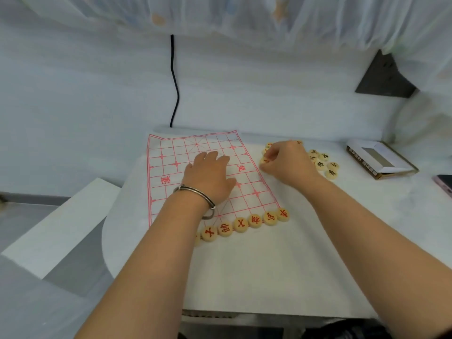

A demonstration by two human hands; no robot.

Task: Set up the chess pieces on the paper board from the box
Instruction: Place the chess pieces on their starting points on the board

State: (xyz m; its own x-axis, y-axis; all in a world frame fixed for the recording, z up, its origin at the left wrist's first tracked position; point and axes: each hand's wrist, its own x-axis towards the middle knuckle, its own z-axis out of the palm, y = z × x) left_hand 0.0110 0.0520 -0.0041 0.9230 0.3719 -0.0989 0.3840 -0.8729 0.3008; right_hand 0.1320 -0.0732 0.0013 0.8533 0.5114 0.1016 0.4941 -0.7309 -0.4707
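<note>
The left hand (209, 176) lies flat, fingers straight, pressing the white paper board (168, 152) with its red grid onto the white desk (269, 265). Tan wooden discs (241, 223) with red characters line its near edge. Just right of the board, the right hand (286, 162) pinches a red-lettered disc (265, 160) at the loose pile (322, 165); the open cardboard box (381, 159) sits beyond.

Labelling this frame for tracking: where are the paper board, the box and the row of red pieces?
paper board (168, 152), head view, bare grid square near its far left corner.
box (376, 156), head view, its grey inner floor.
row of red pieces (240, 223), head view, top face of a middle piece.
</note>
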